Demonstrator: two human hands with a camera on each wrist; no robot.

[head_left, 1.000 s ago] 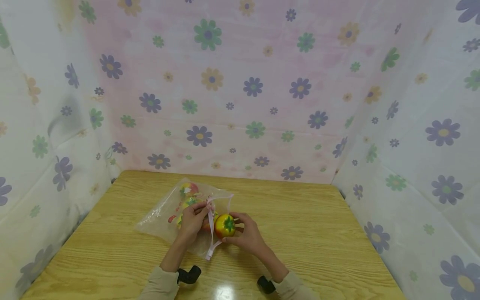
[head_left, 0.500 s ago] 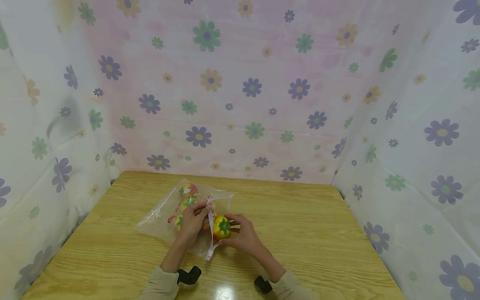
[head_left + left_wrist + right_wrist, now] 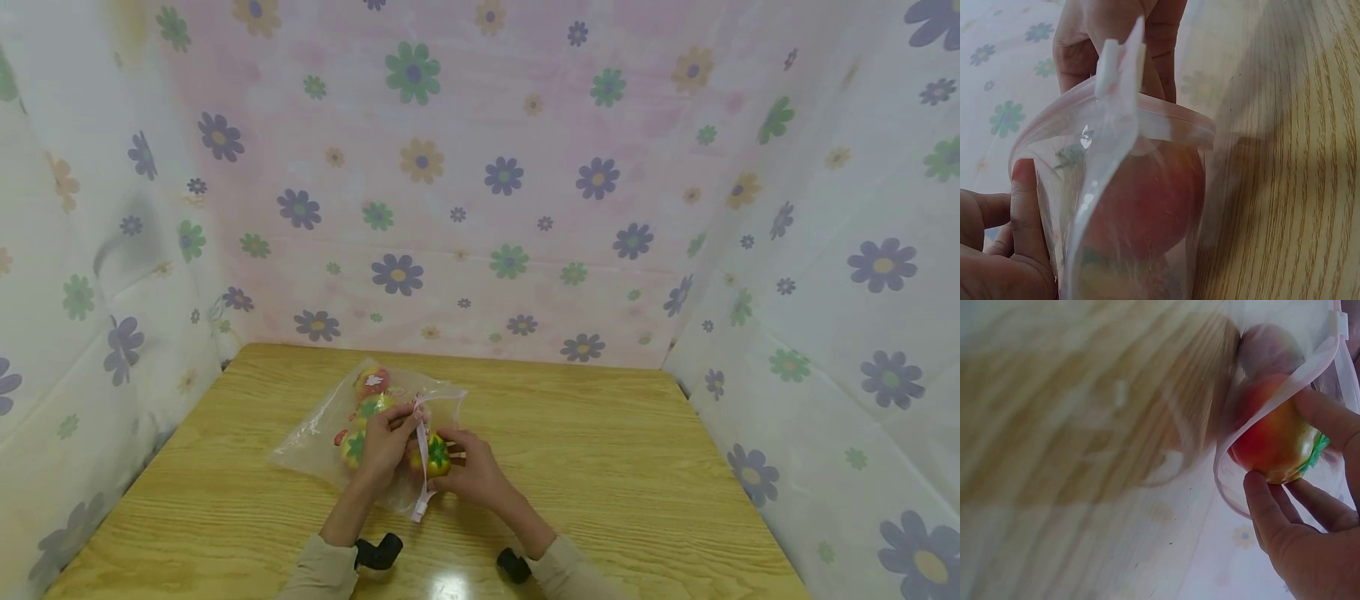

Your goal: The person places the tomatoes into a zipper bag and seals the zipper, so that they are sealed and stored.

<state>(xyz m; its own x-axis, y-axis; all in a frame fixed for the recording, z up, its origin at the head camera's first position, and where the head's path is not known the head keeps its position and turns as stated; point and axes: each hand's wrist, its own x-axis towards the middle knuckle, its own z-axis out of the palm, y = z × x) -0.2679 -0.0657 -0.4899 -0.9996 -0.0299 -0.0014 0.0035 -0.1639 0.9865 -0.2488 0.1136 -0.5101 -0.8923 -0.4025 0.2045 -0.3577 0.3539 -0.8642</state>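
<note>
A clear plastic slider bag [image 3: 311,433] lies on the wooden table, its mouth toward the right. My left hand [image 3: 386,446] pinches the bag's rim near the zip strip. Between the fingertips and thumb of my right hand [image 3: 480,475] is a shiny red-and-yellow fruit with a green star-shaped top [image 3: 438,456]. In the right wrist view this fruit [image 3: 1269,434] sits partly within the bag's mouth, behind the pink-white rim [image 3: 1291,387]. Several similar fruits [image 3: 372,382] show through the plastic. The white slider [image 3: 419,507] hangs at the near end of the zip.
The wooden table [image 3: 600,458] extends to both sides of the bag. Flower-patterned cloth [image 3: 480,200] stands behind it and along both sides. A black strap mount [image 3: 378,551] is on the left wrist, another [image 3: 513,566] on the right.
My right hand has moved left, carrying the fruit from outside the bag's mouth to partly inside it. Fruits in the bag have shifted slightly left. My left hand stays on the rim.
</note>
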